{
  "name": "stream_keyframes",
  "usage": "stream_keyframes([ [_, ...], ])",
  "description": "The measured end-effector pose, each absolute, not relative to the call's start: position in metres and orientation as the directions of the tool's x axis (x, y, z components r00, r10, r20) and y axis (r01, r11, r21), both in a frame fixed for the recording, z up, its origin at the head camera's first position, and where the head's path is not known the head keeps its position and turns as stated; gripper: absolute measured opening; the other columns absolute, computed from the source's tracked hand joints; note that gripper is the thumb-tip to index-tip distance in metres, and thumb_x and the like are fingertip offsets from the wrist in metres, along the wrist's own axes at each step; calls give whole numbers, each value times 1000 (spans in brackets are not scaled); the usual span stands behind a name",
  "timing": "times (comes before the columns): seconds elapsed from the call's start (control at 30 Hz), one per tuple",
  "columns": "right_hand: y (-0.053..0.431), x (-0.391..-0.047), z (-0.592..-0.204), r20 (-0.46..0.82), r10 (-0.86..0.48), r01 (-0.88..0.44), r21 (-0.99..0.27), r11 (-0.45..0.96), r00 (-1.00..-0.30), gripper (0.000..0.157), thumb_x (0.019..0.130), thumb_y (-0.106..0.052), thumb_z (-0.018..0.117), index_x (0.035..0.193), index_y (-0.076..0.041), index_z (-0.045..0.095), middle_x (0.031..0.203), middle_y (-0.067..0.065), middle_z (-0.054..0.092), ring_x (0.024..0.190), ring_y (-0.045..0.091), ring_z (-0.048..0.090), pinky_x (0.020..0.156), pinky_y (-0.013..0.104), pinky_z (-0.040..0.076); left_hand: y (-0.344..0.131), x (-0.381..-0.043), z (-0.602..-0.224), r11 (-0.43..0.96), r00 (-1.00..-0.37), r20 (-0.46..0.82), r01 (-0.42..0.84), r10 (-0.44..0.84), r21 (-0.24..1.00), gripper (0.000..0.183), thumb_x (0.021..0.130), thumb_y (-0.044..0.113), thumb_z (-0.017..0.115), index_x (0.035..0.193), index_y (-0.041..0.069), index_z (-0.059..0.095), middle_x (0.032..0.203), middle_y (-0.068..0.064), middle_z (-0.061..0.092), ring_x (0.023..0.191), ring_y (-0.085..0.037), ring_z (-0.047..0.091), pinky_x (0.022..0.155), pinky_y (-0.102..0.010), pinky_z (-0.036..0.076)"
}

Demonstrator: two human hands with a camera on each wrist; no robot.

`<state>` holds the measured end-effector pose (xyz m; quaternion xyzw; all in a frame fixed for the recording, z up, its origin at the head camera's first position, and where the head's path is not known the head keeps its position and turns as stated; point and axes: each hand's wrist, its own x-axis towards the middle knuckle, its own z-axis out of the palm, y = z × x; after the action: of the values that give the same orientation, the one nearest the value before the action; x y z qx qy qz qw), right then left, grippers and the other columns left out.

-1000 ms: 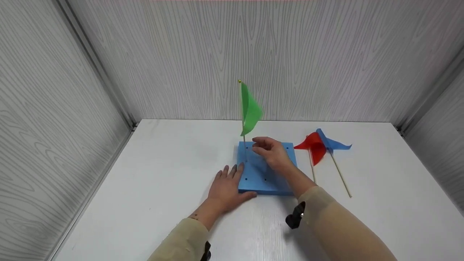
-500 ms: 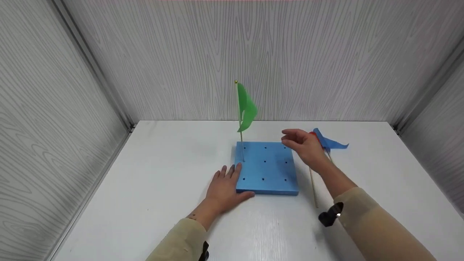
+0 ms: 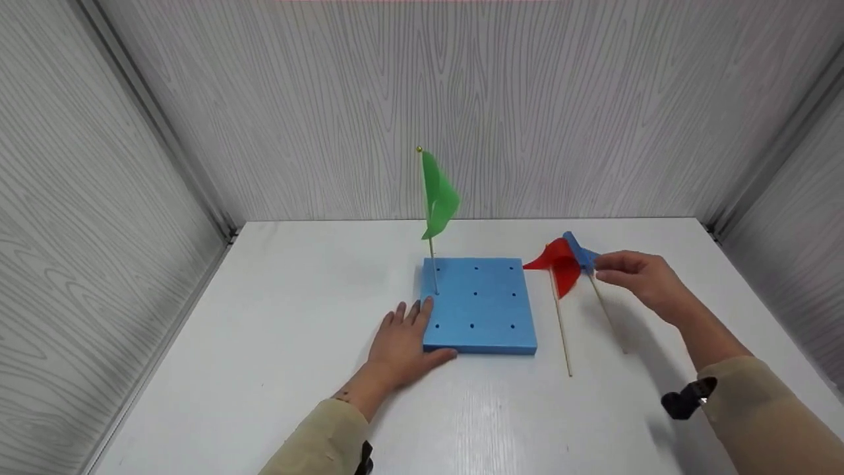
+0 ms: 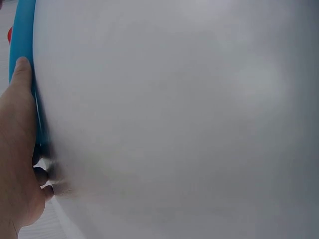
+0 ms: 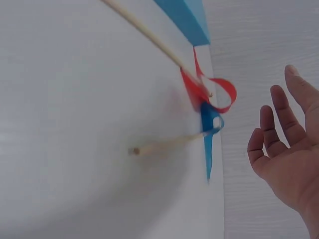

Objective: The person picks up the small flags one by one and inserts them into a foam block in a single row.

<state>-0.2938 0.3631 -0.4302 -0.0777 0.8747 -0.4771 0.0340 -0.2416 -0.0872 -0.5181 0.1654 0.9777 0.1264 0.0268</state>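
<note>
A blue square board [image 3: 494, 310] with several small holes lies on the white table. A green flag [image 3: 440, 198] stands upright in a hole near the board's left edge. My left hand [image 3: 401, 346] rests against the board's front left corner, fingers stretched along the left side and thumb along the front. To the right of the board lie a red flag [image 3: 564, 264] and a blue flag [image 3: 575, 249] on thin sticks, their cloths overlapping. My right hand [image 3: 649, 284] hovers just right of the blue flag. In the right wrist view its loosely bent fingers [image 5: 280, 112] hold nothing.
Wood-grain panels [image 3: 343, 112] rise behind the table [image 3: 316, 284] and along both sides. The red flag's stick [image 3: 564, 336] points toward the table's front. The upright green flag stands well above the board.
My right hand has moved right, from above the board beside the green flag, past the red flag, to the blue flag. My left hand stays at the board; the flags keep their places.
</note>
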Motion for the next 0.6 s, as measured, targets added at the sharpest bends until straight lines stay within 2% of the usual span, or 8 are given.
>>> stream_keyframes([
  [0.13,384,-288,-441,-49,-187,-71,-809,584,-981,53,103,-37,72,143,-3,65,142,17,65,114,1,63,93,14,50,-90,-242,-518,911,-944,-2,319,331,263,113,93,86,48,172,14,13,172,-15,29,159,-40,22,128,-55,21],
  [0.23,393,-285,-451,-98,-195,-44,-789,613,-976,55,103,-38,72,145,-4,63,144,17,64,124,14,63,92,12,49,-90,-241,-518,908,-944,2,319,331,270,113,93,86,48,172,14,13,172,-15,29,160,-40,22,128,-55,20],
  [0.3,397,-283,-458,-129,-191,-24,-766,642,-973,56,102,-40,73,147,-7,63,144,17,64,129,25,60,96,17,50,-90,-241,-519,909,-944,-4,318,331,270,113,92,86,48,172,14,13,173,-15,29,160,-39,22,128,-54,20],
  [0.37,400,-282,-465,-156,-192,-8,-755,656,-969,57,102,-41,73,149,-10,62,145,17,64,135,36,55,103,28,51,-90,-241,-519,911,-944,-7,315,329,268,113,92,86,48,172,14,13,173,-14,28,160,-39,22,128,-54,20],
  [0.43,401,-282,-471,-177,-196,2,-747,665,-964,59,102,-41,73,151,-12,61,146,17,63,138,39,53,109,41,50,-90,-241,-518,912,-945,-12,314,328,264,113,92,86,48,172,14,12,173,-14,28,160,-39,22,128,-54,20],
  [0.5,401,-281,-476,-190,-201,6,-741,672,-961,59,103,-40,72,153,-14,59,147,18,62,139,40,52,110,50,48,-90,-240,-517,913,-944,-12,315,329,261,113,93,86,48,172,14,12,173,-14,28,160,-40,22,128,-54,20],
  [0.6,400,-281,-480,-196,-212,-3,-729,684,-957,58,103,-37,72,154,-14,58,146,19,62,136,41,54,104,45,52,-90,-240,-517,911,-943,-9,319,333,261,113,93,86,48,172,14,11,173,-15,27,159,-40,22,128,-55,20],
])
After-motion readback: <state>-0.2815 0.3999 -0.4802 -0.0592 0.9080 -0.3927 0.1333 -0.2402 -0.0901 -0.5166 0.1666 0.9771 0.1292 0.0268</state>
